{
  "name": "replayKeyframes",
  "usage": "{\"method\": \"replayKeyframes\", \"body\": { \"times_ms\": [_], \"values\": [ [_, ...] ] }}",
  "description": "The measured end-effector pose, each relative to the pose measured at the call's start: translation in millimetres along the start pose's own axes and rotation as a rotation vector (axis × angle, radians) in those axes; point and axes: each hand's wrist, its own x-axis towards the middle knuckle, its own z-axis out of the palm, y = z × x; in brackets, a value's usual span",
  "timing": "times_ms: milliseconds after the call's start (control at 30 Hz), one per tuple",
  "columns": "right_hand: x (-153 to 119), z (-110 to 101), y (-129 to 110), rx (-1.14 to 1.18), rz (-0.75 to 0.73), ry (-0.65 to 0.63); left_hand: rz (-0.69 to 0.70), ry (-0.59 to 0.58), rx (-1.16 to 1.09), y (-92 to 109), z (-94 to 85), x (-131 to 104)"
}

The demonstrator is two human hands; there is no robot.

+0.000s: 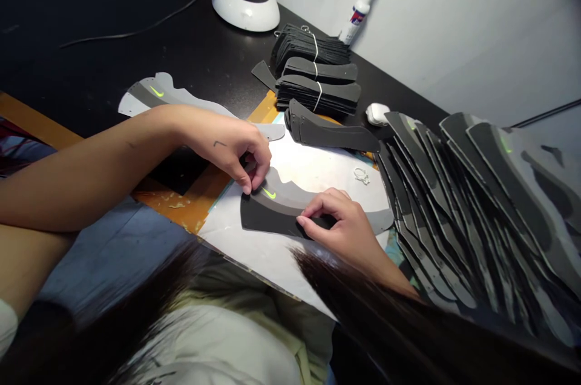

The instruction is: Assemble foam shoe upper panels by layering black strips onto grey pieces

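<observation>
A grey shoe-upper piece [290, 194] with a small yellow-green swoosh lies on a white sheet [245, 246], a black curved strip [267, 217] along its near edge. My left hand [242, 152] pinches at the strip's left end, thumb and index finger close together. Over the strip's right part, my right hand [338, 218] has its thumb and index fingertips together at the black surface. Whether a fold of material sits between those fingertips is too small to tell. Behind my left forearm lies another grey piece [157, 92] with a swoosh.
Banded bundles of black strips [318, 91] and a loose stack [331, 131] lie behind the sheet. Many layered grey pieces [454, 203] fan out at right. Farther back are a lamp base [247, 3], a white bottle [358, 16] and a white case [376, 114].
</observation>
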Motion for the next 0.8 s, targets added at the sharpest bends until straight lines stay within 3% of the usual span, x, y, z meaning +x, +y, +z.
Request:
{"method": "replayKeyframes", "body": {
  "times_ms": [800],
  "values": [
    [0.9, 0.4, 0.3, -0.040, -0.024, -0.003, 0.047, 0.017, 0.024, -5.0, 5.5, 5.1]
  ]
}}
